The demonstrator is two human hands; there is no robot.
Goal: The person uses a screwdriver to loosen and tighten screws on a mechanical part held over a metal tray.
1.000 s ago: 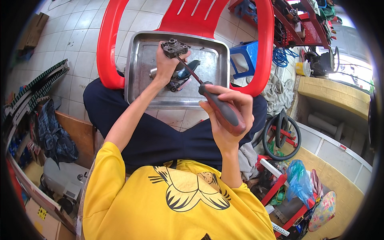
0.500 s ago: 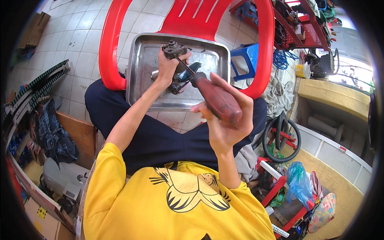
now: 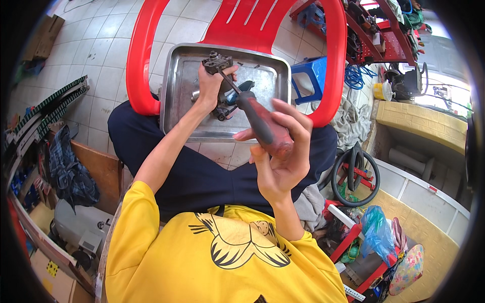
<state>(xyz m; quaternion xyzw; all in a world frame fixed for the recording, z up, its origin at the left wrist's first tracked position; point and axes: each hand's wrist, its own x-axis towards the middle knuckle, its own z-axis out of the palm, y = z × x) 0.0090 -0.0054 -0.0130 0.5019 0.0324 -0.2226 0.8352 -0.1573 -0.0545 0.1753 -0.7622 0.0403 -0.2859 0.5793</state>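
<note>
1. Red plastic armchair (image 3: 237,33), slotted backrest, top centre.
2. Blue plastic stool (image 3: 316,73), just beside the chair's right arm.
3. Blue coil (image 3: 354,80), hose or cable, on floor.
4. Red metal rack (image 3: 392,44), top right, cluttered.
5. Yellow bucket (image 3: 382,91), below rack.
6. Black rubber ring (image 3: 376,174), tyre-like, right.
7. Blue plastic bag (image 3: 378,233), near floral cloth (image 3: 408,270), lower right.
8. Plaid garment (image 3: 74,174), draped, left.
9. Cardboard box (image 3: 45,38), upper left.
</note>
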